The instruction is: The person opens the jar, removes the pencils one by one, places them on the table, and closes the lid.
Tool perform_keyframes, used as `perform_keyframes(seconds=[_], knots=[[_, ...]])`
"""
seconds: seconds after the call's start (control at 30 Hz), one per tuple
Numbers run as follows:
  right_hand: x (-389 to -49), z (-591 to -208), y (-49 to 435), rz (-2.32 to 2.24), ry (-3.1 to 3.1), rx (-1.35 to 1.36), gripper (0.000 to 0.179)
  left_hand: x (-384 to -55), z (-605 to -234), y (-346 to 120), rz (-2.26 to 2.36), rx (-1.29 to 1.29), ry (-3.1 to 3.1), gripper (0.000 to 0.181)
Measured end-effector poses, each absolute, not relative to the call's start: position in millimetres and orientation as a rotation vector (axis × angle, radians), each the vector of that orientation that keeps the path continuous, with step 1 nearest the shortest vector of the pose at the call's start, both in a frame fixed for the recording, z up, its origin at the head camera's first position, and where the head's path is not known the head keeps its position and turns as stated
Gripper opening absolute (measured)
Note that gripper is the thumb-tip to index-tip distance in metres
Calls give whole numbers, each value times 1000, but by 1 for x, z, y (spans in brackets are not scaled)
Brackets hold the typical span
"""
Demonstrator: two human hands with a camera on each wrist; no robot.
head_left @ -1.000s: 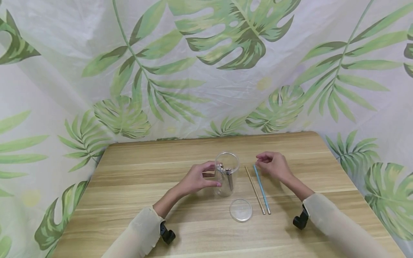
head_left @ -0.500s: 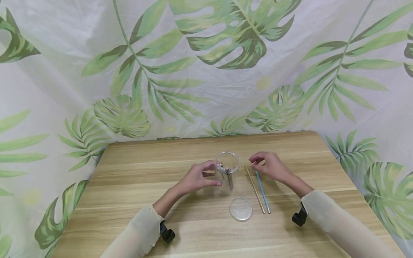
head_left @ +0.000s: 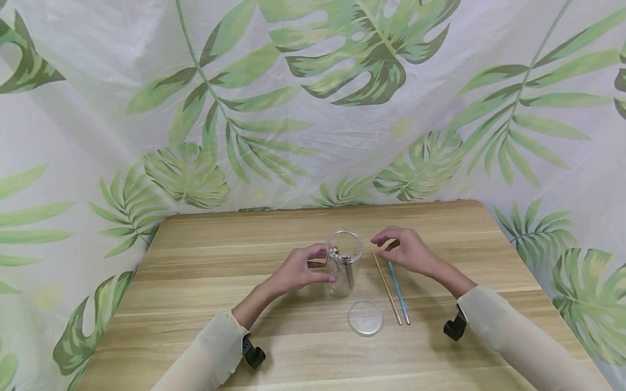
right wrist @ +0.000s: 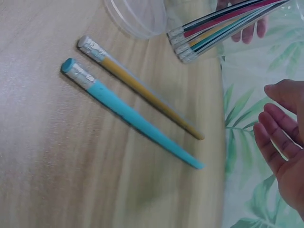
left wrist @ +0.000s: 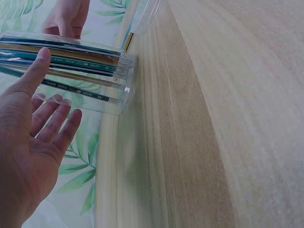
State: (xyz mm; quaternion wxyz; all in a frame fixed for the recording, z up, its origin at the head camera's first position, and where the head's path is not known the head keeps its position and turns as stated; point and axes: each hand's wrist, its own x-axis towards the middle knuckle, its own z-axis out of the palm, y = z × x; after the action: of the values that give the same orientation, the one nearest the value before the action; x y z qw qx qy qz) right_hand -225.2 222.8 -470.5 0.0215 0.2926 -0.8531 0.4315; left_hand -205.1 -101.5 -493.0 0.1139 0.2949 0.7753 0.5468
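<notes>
My left hand (head_left: 299, 270) holds a clear cylindrical jar (head_left: 336, 287) from its left side, thumb in front and fingers behind. The jar stands upright without its lid. Several pencils (left wrist: 85, 61) are inside it, eraser ends at the bottom in the left wrist view. Two pencils lie side by side on the table right of the jar: a gold pencil (head_left: 386, 285) and a blue pencil (head_left: 399, 296), their eraser ends toward me. My right hand (head_left: 409, 252) hovers at their far ends, fingers loosely bent and holding nothing. It hides the blue pencil's far tip in the head view.
A round clear lid (head_left: 365, 318) lies on the wooden table (head_left: 195, 304) in front of the jar. Behind the table's far edge hangs a leaf-patterned cloth (head_left: 274, 152). Each wrist carries a small black camera (head_left: 253, 353).
My right hand has moved left from beyond the blue pencil's tip to the far end of the gold pencil. My left hand and the jar stay where they were.
</notes>
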Motion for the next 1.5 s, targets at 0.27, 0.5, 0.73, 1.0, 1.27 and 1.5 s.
perform_keyframes(seconds=[0.27, 0.5, 0.73, 1.0, 1.27, 1.5], knots=[[-221, -453, 220, 1328, -2490, 1116, 24, -205, -492, -101, 1594, 859, 2277, 68], [-218, -432, 221, 1288, -2380, 1241, 31, -205, -491, -101, 1587, 850, 2282, 68], [-216, -409, 218, 1231, -2286, 1354, 35, -206, -492, -101, 1583, 853, 2282, 68], [-215, -386, 208, 1203, -2249, 1440, 35, -206, -493, -101, 1594, 860, 2269, 67], [-218, -371, 199, 1171, -2213, 1566, 30, -206, -492, -102, 1608, 884, 2251, 69], [-220, -364, 189, 1154, -2198, 1697, 34, -207, -492, -103, 1579, 921, 2288, 70]])
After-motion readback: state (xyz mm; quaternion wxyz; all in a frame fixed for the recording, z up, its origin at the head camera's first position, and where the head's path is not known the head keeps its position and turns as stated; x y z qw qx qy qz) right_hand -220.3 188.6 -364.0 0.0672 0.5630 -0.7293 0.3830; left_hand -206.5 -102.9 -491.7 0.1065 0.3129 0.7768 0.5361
